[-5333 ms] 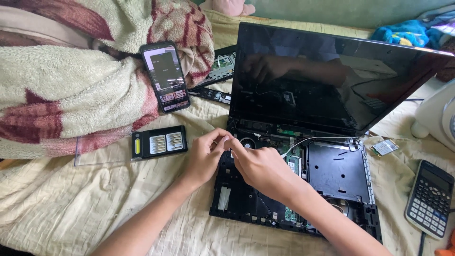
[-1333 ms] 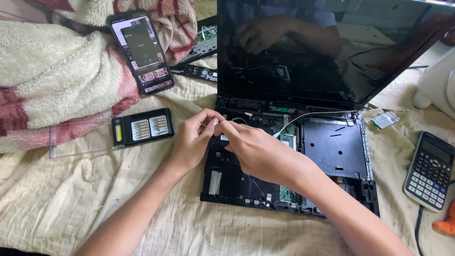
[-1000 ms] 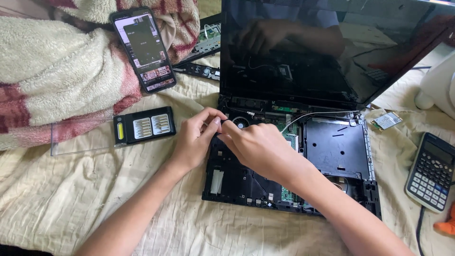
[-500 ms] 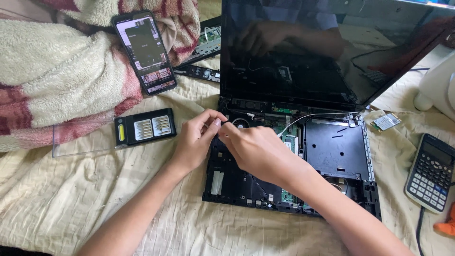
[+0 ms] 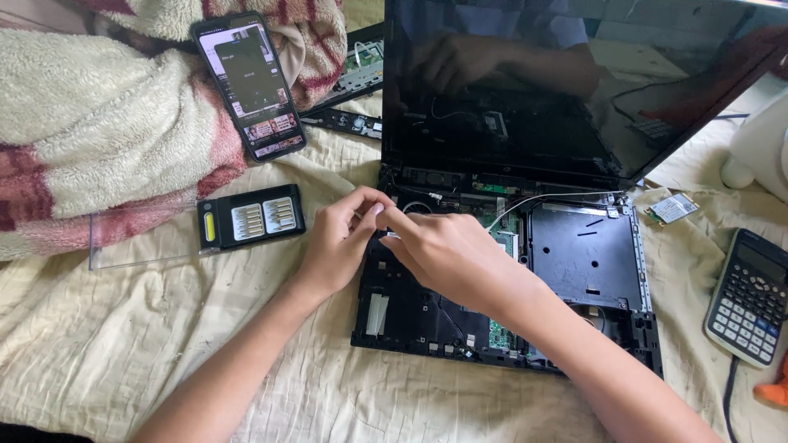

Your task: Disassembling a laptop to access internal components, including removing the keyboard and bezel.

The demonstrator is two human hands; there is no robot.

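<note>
Fleecy cream-and-red blanket (image 5: pixel 98 123) lies at the far left on the bed sheet (image 5: pixel 123 353), with a lit phone (image 5: pixel 249 86) leaning on it. Below the phone sits a black bit case (image 5: pixel 250 217), open, holding two rows of silver screwdriver bits and a yellow piece at its left end; its clear lid (image 5: pixel 139 242) lies beside it. The left hand (image 5: pixel 341 242) and right hand (image 5: pixel 443 250) meet over the upper left part of the opened laptop base (image 5: pixel 583 271), fingers curled and pinched together on something small; I cannot tell what it is. A dark screen (image 5: pixel 525 90) stands behind. At the right are a small circuit card (image 5: pixel 671 208) and a calculator (image 5: pixel 749 297).
</note>
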